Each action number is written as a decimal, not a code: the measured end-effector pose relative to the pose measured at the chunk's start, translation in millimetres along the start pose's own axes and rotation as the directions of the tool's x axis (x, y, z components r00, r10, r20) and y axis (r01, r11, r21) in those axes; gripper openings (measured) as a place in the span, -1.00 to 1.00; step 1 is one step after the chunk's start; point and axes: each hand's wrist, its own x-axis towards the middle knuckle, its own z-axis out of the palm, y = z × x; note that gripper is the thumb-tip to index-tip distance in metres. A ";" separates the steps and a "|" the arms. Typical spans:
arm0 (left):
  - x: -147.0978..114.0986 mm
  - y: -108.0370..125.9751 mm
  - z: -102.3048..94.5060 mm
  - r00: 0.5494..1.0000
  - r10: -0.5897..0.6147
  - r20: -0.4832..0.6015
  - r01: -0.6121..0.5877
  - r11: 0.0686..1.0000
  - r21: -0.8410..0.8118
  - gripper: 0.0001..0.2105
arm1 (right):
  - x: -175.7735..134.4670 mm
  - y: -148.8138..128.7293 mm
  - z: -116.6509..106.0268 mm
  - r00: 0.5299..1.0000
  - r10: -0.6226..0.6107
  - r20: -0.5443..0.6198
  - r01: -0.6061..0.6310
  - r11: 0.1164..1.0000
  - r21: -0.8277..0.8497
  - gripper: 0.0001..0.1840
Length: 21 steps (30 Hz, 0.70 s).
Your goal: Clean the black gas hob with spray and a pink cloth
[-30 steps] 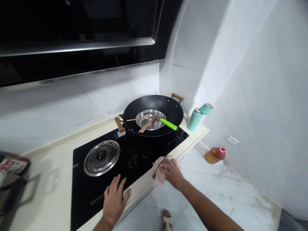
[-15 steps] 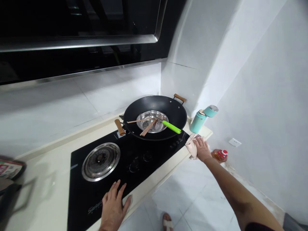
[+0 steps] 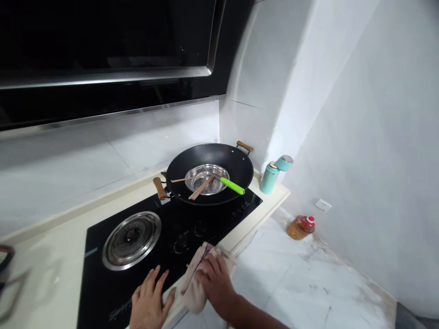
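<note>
Under my right hand (image 3: pixel 216 281) is a pale pink cloth (image 3: pixel 194 292), its fingers curled on it at the counter's front edge. The cloth partly overlaps the black glass stove (image 3: pixel 164 256). My left hand (image 3: pixel 150 299) rests with fingers spread at the stove's front left corner and the counter edge, holding nothing. Farther back, a black wok (image 3: pixel 219 153) with wooden handles sits over the right burner. In it lie a steel dish (image 3: pixel 224 173), several chopsticks (image 3: pixel 202 188) and a utensil with a green handle (image 3: pixel 232 185).
A turquoise flask (image 3: pixel 269 178) with its lid tilted open stands at the counter's right end. On the floor beyond is an oil bottle (image 3: pixel 300 227) with a red cap. The range hood (image 3: pixel 137 91) overhangs the stove. A dark pan edge (image 3: pixel 6 258) shows at far left.
My right hand has drawn the cloth from the counter's right end leftward and nearer along the front edge. My left hand stays spread at the stove corner. The view has turned slightly right.
</note>
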 end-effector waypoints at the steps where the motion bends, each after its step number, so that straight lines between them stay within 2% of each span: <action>1: 0.0 -0.2 -0.2 1.000 0.007 -0.010 -0.007 1.000 0.011 -0.51 | 1.4 0.6 -0.8 0.998 -0.066 -0.022 0.066 0.998 -0.005 -0.67; 4: 0.1 0.1 -0.8 0.999 0.030 -0.032 -0.028 0.999 0.039 -0.51 | 2.7 32.7 -9.5 0.974 -0.224 -0.043 0.223 0.974 -0.022 -0.69; 6: 0.2 0.5 -1.2 0.998 0.042 -0.046 -0.040 0.998 0.050 -0.51 | 0.4 73.8 -19.7 0.979 -0.203 -0.024 0.202 0.978 -0.060 -0.69; 8: 0.2 0.9 -1.2 0.996 0.054 -0.064 -0.051 0.997 0.052 -0.52 | -2.7 124.5 -35.2 0.997 -0.070 0.020 0.072 0.988 -0.134 -0.67; 10: -0.1 0.9 -0.6 0.995 0.063 -0.071 -0.060 0.997 0.050 -0.52 | -3.2 178.8 -57.5 0.987 0.121 0.103 -0.097 0.972 -0.212 -0.56; 12: -0.8 0.3 0.5 0.996 0.058 -0.063 -0.055 0.997 0.048 -0.52 | 1.6 229.5 -84.4 0.928 0.293 0.231 -0.231 0.937 -0.262 -0.37; 14: -1.7 -0.6 1.7 0.997 0.047 -0.053 -0.045 0.998 0.044 -0.52 | 11.1 268.7 -110.8 0.839 0.445 0.313 -0.360 0.885 -0.296 -0.19; 16: -2.6 -1.2 2.6 0.998 0.047 -0.050 -0.045 0.998 0.041 -0.52 | 21.1 290.9 -131.1 0.763 0.562 0.318 -0.476 0.823 -0.311 -0.11; 17: -3.0 -1.3 3.0 0.997 0.052 -0.055 -0.049 0.998 0.041 -0.52 | 24.7 295.3 -138.0 0.741 0.598 0.307 -0.516 0.799 -0.310 -0.11; 21: -3.9 -0.4 4.3 0.994 0.070 -0.089 -0.066 0.997 0.048 -0.53 | 24.8 279.4 -150.6 0.720 0.632 0.287 -0.567 0.774 -0.281 -0.27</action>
